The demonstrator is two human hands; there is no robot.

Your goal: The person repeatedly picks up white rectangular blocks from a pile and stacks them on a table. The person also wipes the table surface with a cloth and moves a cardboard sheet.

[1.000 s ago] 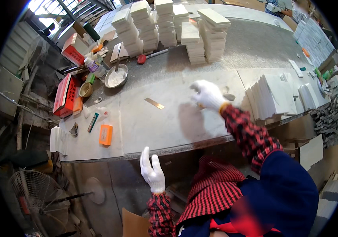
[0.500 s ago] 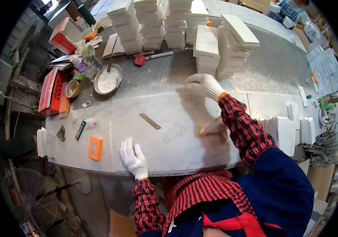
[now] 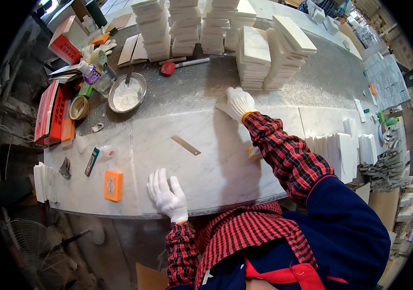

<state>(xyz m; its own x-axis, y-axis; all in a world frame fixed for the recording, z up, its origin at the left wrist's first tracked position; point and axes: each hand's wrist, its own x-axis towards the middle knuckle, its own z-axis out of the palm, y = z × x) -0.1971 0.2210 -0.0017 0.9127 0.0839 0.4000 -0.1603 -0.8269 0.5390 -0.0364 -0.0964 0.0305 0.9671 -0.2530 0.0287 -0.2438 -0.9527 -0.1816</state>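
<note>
My left hand (image 3: 168, 193), in a white knit glove, lies on the near edge of the pale marble slab (image 3: 168, 159) with its fingers stretched out. My right hand (image 3: 239, 102), gloved too, is at the slab's far edge, just short of the stacked white tiles (image 3: 254, 58). Its fingers are bent and closed; whatever they hold, if anything, is hidden. A flat metal blade strip (image 3: 186, 145) lies between the hands. Partly covered by my right forearm is a white, yellow-edged glove (image 3: 254, 153).
At left are an orange box (image 3: 113, 186), a green tube-like piece (image 3: 91, 162), a metal bowl of white powder (image 3: 127, 93), a bottle (image 3: 94, 75) and a red box (image 3: 52, 113). Upright white tiles (image 3: 336, 152) stand at right. Another person (image 3: 329, 7) sits far right.
My right hand has moved left and its outstretched fingers have bent in. The forearm now covers more of the loose glove. My left hand stays at the slab's edge.
</note>
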